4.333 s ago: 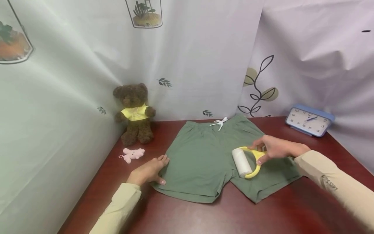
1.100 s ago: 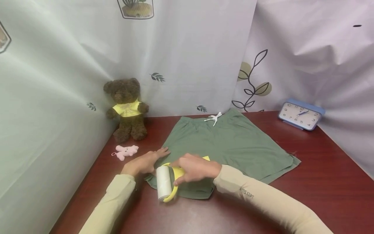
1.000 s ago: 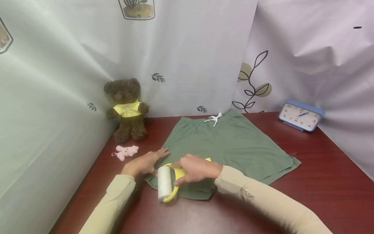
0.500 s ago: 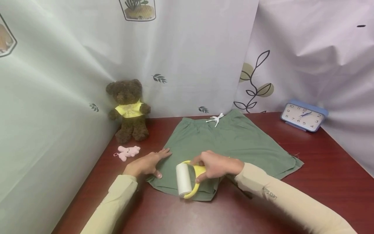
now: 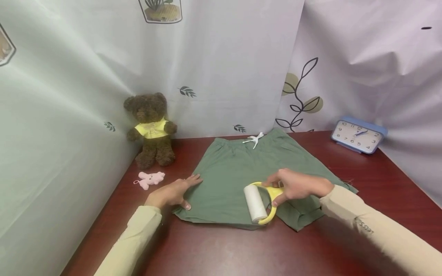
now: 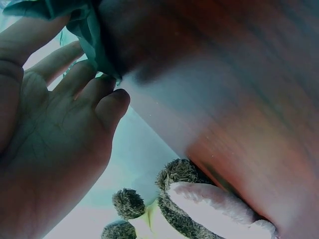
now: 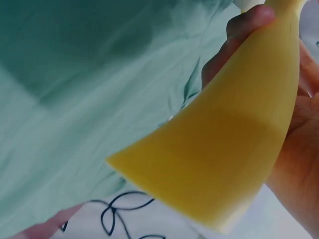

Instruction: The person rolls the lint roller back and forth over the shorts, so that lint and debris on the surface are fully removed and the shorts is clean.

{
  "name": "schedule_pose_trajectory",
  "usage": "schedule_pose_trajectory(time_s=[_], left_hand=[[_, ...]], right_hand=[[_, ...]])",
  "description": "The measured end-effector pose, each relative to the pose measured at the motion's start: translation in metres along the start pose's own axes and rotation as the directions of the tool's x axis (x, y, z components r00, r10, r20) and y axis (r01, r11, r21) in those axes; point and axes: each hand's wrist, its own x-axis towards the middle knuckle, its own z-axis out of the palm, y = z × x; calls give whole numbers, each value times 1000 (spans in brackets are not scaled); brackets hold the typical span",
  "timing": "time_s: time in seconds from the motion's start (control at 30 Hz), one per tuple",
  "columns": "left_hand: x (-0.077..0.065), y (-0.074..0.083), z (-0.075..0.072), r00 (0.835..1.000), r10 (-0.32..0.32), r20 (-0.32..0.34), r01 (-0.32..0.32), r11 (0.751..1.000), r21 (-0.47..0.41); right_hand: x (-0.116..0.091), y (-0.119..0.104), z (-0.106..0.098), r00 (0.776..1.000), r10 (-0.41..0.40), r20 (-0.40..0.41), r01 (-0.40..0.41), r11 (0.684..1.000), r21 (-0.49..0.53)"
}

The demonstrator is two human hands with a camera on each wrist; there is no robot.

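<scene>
Green shorts point(image 5: 224, 168) with a white drawstring lie spread on the table. My left hand point(image 5: 172, 193) rests on the outer edge of their left leg, fingers extended. The left wrist view shows its palm and the cloth edge point(image 6: 89, 35) by the fingers. My right hand point(image 5: 297, 184) holds a lint roller point(image 5: 255, 204) with a white roll and a yellow frame. That roll lies on the left leg's inner side near the hem. Seen from the right wrist, the roller's flared yellow handle point(image 7: 214, 134) hides part of the gripping hand point(image 7: 306, 129).
A brown teddy bear point(image 5: 152, 130) in a yellow shirt sits at the back left. In front of it lies a small pink plush toy point(image 5: 150, 179). A blue clock point(image 5: 359, 135) stands at the back right of the dark red table point(image 5: 207, 253). Printed curtains hang behind.
The right hand has moved the lint roller rightward across the left leg, after an earlier leftward shift from the right leg. The left leg's hem has shifted. My left hand stays in place.
</scene>
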Motion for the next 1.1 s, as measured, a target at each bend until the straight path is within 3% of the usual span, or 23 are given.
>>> schedule_pose_trajectory(time_s=[0.47,0.63,1.1], left_hand=[[0,4,1,1000,-2,9,3,1000,-28],[0,4,0,1000,12,2,-12,1000,-21],[0,2,-2,1000,3,9,-3,1000,-17]], right_hand=[[-42,32,-23,1000,29,3,-29,999,35],[-58,41,-31,997,80,8,-80,997,11],[-101,76,-56,984,178,20,-179,979,94]])
